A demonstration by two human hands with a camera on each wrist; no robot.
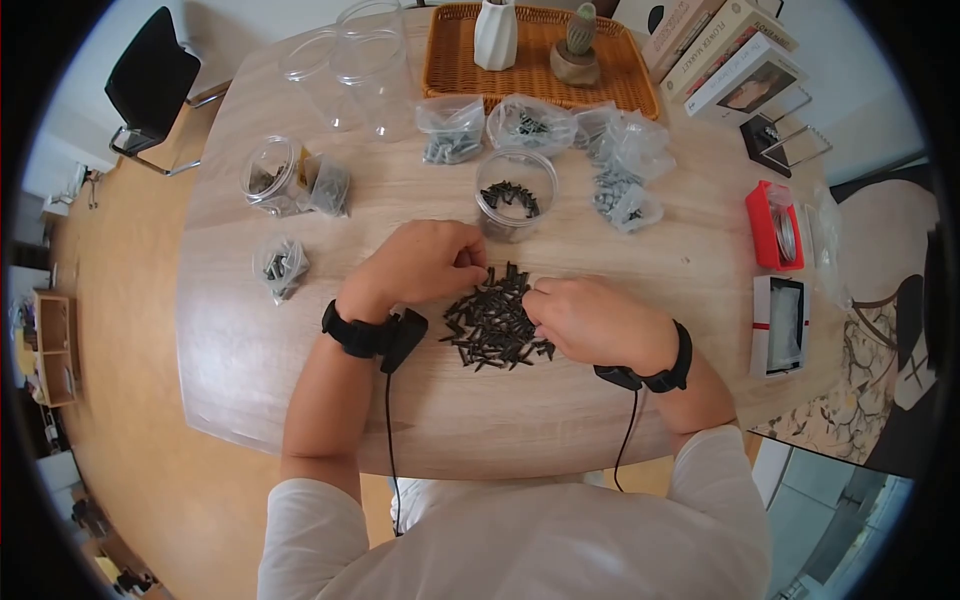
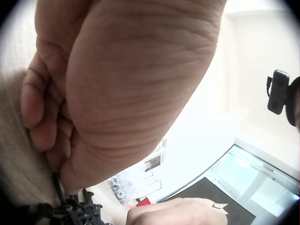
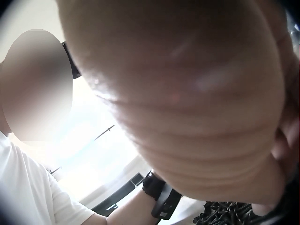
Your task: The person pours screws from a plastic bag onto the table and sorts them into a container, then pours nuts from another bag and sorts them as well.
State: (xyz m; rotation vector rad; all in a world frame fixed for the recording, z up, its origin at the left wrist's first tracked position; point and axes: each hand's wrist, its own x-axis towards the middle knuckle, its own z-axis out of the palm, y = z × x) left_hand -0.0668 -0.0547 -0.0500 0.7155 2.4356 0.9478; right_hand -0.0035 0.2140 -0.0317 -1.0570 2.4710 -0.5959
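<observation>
A heap of black screws [image 1: 492, 325] lies on the table between the two hands. At its upper left edge is my left hand [image 1: 425, 262], thumb and forefinger pinching a black screw [image 2: 58, 187] that points down into the heap. My right hand [image 1: 598, 318] bends its fingers over the right side of the heap. Its thumb tip [image 3: 262, 209] is close over the screws in the right wrist view; I cannot tell whether it holds one. Just beyond the heap stands a clear plastic jar [image 1: 512, 228] with black screws inside.
Bags of grey fasteners [image 1: 450, 132] lie behind the jar. At left are a filled jar [image 1: 270, 180], a small bag [image 1: 280, 265] and tall clear containers [image 1: 375, 90]. A wicker tray [image 1: 640, 85] stands at the back. A red box [image 1: 765, 230] and white box [image 1: 762, 330] are at right.
</observation>
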